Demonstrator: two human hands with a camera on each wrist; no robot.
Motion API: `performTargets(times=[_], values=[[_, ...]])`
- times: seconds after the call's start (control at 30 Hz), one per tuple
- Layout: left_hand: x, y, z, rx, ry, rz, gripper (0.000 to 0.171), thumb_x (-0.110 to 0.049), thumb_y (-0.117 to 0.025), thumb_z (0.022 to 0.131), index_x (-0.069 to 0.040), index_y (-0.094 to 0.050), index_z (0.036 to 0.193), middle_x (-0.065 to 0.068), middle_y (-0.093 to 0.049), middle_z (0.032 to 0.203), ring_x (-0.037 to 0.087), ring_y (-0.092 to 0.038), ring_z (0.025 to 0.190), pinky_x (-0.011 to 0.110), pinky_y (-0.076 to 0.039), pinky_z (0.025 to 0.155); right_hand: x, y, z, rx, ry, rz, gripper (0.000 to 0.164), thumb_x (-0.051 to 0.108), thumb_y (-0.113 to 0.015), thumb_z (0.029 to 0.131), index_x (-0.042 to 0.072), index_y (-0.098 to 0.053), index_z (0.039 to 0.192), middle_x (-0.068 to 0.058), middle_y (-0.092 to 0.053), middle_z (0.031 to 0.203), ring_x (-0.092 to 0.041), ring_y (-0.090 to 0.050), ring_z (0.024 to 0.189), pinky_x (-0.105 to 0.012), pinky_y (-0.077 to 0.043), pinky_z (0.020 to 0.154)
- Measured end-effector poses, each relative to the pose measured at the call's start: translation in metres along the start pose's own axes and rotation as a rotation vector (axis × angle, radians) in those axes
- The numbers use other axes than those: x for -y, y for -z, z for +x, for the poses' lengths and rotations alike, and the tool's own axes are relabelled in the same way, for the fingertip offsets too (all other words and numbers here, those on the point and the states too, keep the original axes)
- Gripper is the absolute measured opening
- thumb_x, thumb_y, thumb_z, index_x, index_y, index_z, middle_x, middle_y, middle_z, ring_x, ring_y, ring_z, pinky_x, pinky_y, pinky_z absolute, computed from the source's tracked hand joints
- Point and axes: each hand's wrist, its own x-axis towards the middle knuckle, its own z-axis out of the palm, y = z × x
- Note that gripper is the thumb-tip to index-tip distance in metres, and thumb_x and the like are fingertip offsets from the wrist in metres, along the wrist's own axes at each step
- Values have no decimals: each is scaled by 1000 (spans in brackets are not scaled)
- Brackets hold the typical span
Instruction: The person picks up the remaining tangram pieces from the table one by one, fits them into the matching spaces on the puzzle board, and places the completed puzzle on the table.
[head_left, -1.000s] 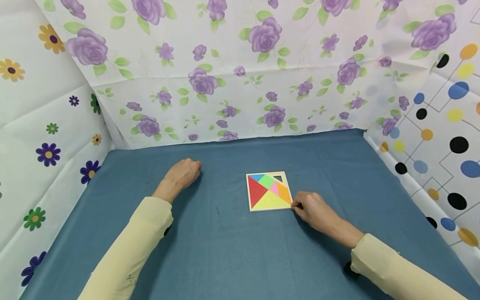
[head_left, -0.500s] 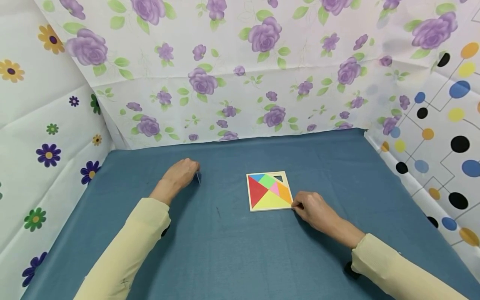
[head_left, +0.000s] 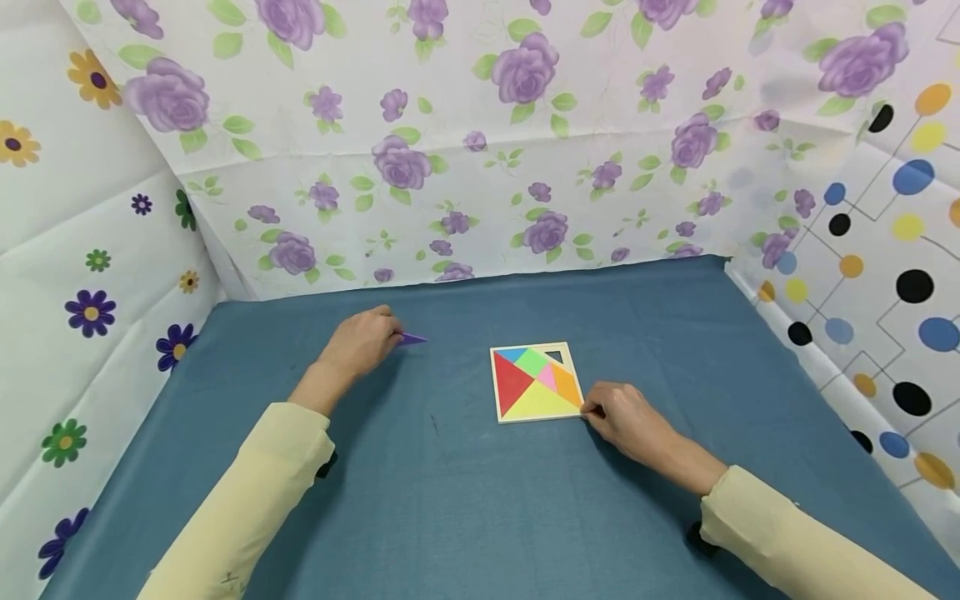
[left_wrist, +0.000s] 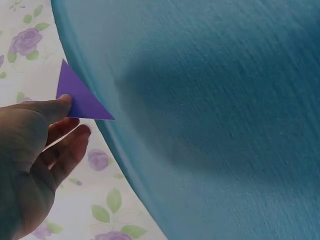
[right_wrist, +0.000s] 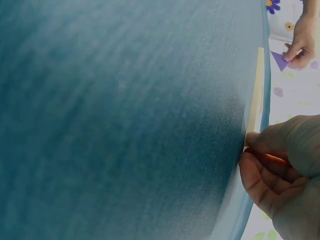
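A purple triangular tangram piece (left_wrist: 82, 100) is pinched between the thumb and fingers of my left hand (head_left: 363, 340), above the left part of the table; the head view shows it nearly edge-on. To the right lies a square tangram board (head_left: 534, 397) with a pale wooden frame. Red, yellow, orange, pink, green and blue pieces fill it, and a small triangular gap (head_left: 554, 356) shows the cloth at its top right corner. My right hand (head_left: 626, 418) pinches the board's lower right corner. From the right wrist, the board's frame (right_wrist: 256, 90) appears edge-on.
Blue cloth (head_left: 450, 508) covers the table. A white sheet with purple roses (head_left: 525, 150) hangs along the back. Flower-patterned fabric (head_left: 82, 375) borders the left side, and fabric with coloured dots (head_left: 892, 300) borders the right.
My left hand has lifted slightly and turned, and the purple triangle, hidden at first, has come into sight beyond the fingers. My right hand and the board have stayed in place.
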Motion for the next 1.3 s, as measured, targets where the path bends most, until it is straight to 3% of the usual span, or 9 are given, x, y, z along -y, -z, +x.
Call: performTargets(times=[0.23,0.47,0.7,0.87,1.13,1.3], values=[[-5,0,5,-10,8,-173,13,-3,-63,102,2,-75,104,15,-73,95,24,-66,77,43,-55,73,-1,0,0,5,-2,8,12,-6,-78,87,6,-79,90,-1,-69,86,-8,-63,74,-27,-56,67],[-24,-1,16,-52,-3,-222,18,-1,-59,103,4,-73,115,19,-72,109,30,-68,91,45,-56,80,-1,1,-1,15,0,18,12,-5,-78,88,6,-79,91,0,-68,85,-8,-63,74,-27,-56,66],[-47,-4,31,-73,-15,-210,22,-2,-56,105,3,-71,120,17,-64,109,30,-64,90,44,-54,81,-2,0,-1,19,-8,19,11,-5,-78,88,6,-79,91,0,-68,86,-8,-62,74,-27,-56,66],[-57,-10,39,-73,-5,-222,22,-5,-57,105,-1,-71,122,15,-66,113,29,-64,94,44,-54,85,-2,1,-1,19,-2,18,11,-5,-78,88,6,-79,91,0,-68,86,-7,-62,74,-26,-56,66],[-71,-13,48,-75,-13,-306,22,-6,-61,104,-1,-69,124,15,-69,118,26,-65,99,43,-54,91,-3,2,-1,18,0,26,11,-5,-77,89,6,-79,92,0,-68,86,-7,-62,73,-26,-56,66],[-79,-15,54,-53,16,-383,28,-7,-65,103,-1,-64,129,14,-72,114,27,-69,102,43,-55,89,-4,1,-1,17,-3,26,12,-5,-77,89,6,-79,91,0,-68,85,-7,-61,73,-26,-56,66]])
